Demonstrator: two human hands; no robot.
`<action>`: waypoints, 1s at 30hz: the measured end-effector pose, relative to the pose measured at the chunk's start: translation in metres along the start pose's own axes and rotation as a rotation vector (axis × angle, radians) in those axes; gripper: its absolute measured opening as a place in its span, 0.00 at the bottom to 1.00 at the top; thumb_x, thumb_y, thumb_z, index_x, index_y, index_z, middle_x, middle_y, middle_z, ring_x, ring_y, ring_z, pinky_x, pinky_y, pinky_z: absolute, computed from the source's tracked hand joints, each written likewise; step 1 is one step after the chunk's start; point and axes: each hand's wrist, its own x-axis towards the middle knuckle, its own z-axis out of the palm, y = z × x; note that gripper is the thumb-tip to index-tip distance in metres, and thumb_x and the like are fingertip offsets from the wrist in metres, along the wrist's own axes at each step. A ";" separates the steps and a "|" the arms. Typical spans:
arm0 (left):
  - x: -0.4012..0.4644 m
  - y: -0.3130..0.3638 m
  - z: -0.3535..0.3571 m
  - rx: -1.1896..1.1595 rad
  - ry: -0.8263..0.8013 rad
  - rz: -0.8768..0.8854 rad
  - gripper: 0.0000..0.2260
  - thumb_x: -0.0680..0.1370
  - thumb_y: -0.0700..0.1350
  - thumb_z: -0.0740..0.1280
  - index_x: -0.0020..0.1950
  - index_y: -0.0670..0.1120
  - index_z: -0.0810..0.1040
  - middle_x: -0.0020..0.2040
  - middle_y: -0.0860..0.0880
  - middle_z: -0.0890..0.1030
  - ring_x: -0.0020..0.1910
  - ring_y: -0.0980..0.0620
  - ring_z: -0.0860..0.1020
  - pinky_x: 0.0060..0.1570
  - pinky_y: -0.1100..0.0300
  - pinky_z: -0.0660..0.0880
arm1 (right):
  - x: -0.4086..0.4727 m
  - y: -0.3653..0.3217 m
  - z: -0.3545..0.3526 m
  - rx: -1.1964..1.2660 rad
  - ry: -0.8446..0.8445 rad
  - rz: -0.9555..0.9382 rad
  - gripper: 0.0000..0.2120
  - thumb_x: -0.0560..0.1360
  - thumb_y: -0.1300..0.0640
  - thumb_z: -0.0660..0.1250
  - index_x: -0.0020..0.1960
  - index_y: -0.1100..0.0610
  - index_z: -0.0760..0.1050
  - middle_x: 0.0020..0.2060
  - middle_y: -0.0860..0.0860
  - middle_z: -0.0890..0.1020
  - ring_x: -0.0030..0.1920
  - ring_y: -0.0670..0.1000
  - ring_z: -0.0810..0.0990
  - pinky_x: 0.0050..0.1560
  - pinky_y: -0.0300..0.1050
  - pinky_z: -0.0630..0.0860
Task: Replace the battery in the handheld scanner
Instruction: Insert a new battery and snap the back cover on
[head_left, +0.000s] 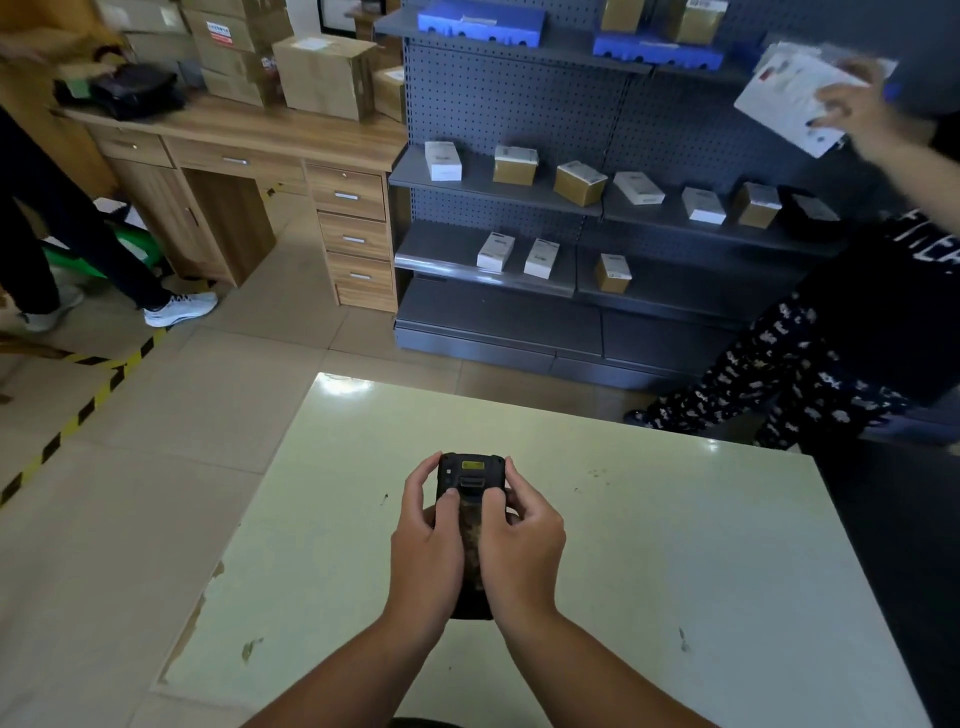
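Above the near middle of the pale bench (675, 519): one handheld scanner (470, 470), black, held back-side up, its far end with a yellow label pointing away from the person. Left hand (426, 551) clasps the left edge, thumb laid on the back panel; right hand (519, 545) clasps the right edge, thumb likewise on the panel. Both thumbs sit just near of a small ridged latch. Whether the scanner rests on the bench or is lifted clear cannot be told. Step judged: opening the battery cover. Handling advice: steady the body with the fingers, press both thumbs evenly, slide or release the latch squarely, avoid prying one corner. No spare battery visible on the bench.
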 end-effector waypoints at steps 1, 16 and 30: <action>0.000 0.000 0.000 -0.007 0.005 -0.002 0.17 0.85 0.47 0.60 0.65 0.69 0.73 0.47 0.50 0.88 0.39 0.54 0.86 0.39 0.56 0.80 | -0.001 0.000 0.000 0.006 -0.002 0.002 0.19 0.79 0.59 0.65 0.69 0.51 0.79 0.58 0.40 0.82 0.53 0.45 0.85 0.43 0.28 0.78; -0.008 0.006 -0.005 -0.057 0.033 0.002 0.18 0.83 0.44 0.59 0.61 0.68 0.76 0.45 0.47 0.87 0.38 0.50 0.85 0.32 0.59 0.78 | -0.009 -0.002 -0.003 0.137 -0.012 0.067 0.19 0.80 0.65 0.64 0.68 0.52 0.80 0.52 0.41 0.84 0.47 0.43 0.85 0.39 0.33 0.82; -0.014 0.004 -0.010 -0.080 0.065 0.034 0.20 0.84 0.43 0.56 0.61 0.69 0.77 0.49 0.46 0.84 0.45 0.47 0.84 0.38 0.56 0.79 | 0.095 0.201 0.010 0.238 -0.081 0.181 0.22 0.72 0.47 0.76 0.64 0.37 0.77 0.55 0.32 0.82 0.53 0.44 0.85 0.56 0.56 0.83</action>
